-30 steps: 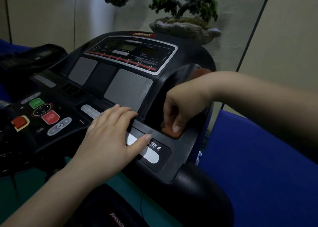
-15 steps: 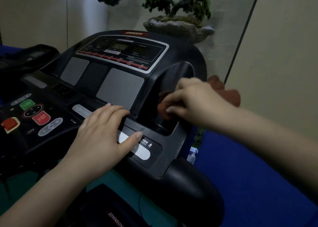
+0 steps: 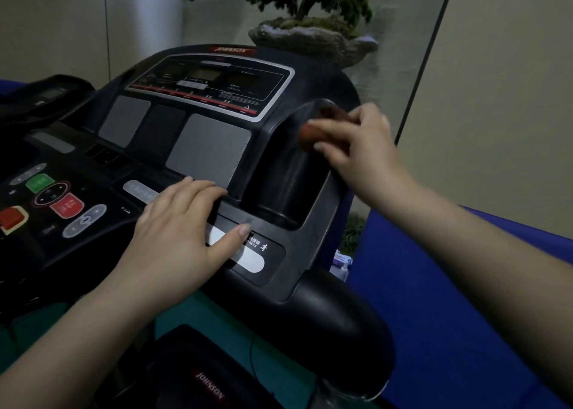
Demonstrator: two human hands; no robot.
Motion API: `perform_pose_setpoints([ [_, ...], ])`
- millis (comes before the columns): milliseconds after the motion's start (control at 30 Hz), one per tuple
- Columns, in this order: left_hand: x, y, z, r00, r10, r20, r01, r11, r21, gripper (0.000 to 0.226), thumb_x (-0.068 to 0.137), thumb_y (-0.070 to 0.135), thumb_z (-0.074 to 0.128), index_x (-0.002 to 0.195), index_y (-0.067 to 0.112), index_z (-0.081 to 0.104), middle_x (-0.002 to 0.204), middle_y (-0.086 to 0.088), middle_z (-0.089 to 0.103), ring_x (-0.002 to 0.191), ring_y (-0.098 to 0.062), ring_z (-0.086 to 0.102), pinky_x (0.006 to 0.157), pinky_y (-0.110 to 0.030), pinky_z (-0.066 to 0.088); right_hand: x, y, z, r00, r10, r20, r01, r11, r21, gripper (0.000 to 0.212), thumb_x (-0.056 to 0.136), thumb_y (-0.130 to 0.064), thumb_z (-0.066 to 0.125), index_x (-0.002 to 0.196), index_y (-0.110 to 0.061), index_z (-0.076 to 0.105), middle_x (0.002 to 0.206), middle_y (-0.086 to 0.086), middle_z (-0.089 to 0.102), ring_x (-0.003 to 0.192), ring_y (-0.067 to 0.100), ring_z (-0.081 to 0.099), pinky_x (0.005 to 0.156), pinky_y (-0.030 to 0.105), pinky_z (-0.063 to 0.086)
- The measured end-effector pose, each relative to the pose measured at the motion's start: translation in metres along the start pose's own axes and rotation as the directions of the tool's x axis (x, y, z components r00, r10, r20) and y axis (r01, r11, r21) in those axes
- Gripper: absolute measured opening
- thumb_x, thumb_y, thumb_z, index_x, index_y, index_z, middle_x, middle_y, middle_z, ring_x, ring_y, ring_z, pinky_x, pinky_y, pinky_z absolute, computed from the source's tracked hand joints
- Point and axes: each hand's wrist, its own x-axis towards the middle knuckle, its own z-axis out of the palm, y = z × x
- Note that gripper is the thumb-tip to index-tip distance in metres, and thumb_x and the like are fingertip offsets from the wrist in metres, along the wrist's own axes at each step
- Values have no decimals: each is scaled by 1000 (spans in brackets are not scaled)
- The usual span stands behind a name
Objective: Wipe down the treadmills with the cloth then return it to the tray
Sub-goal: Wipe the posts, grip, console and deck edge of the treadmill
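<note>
Nearest us, our left hand [image 3: 176, 235] lies flat on the treadmill console [image 3: 279, 148], fingers straight and relaxed, thumb stretched over the pale key strip [image 3: 248, 261]; it grips nothing and only steadies us. Left of that hand sit the green button [image 3: 39, 181] and the red button [image 3: 66, 205], well apart from the work.

Beyond and to the right of the left hand, the deep side pocket [image 3: 285, 176] opens in the console. At its upper wall our right hand [image 3: 356, 143] curls its fingers round the reddish-brown cloth [image 3: 310, 135], bunched small and pressed against the pocket's inner face. A second bit of cloth pokes out above the knuckles.

To do this stroke well, we judge that we should keep the cloth flat under the fingertips, not wadded, follow the pocket's curve down to its floor where dust settles, and keep the left hand's weight off the keys. We see no tray here.

Farthest off, behind the right hand, a potted tree [image 3: 313, 14] stands by the wall.
</note>
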Motion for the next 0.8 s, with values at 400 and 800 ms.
perform_pose_setpoints([
  [400, -3, 4, 0, 1000, -5, 12, 5, 1000, 2, 84, 75, 75, 19, 140, 26, 37, 151, 7, 29, 144, -15, 11, 115, -43, 15, -111, -47, 1, 997, -2, 76, -20, 959, 283, 40, 87, -34, 64, 125, -44, 57, 100, 0, 37, 100, 15, 38, 93, 19, 32],
  [800, -30, 21, -3, 999, -33, 42, 33, 999, -7, 67, 95, 54, 26, 151, 19, 17, 159, 1, 10, 146, -15, 3, 117, -38, 6, -77, -27, -11, 976, 212, 48, -218, 953, 212, 44, 92, -32, 57, 134, -43, 47, 104, 1, 32, 92, 14, 40, 82, 9, 32],
])
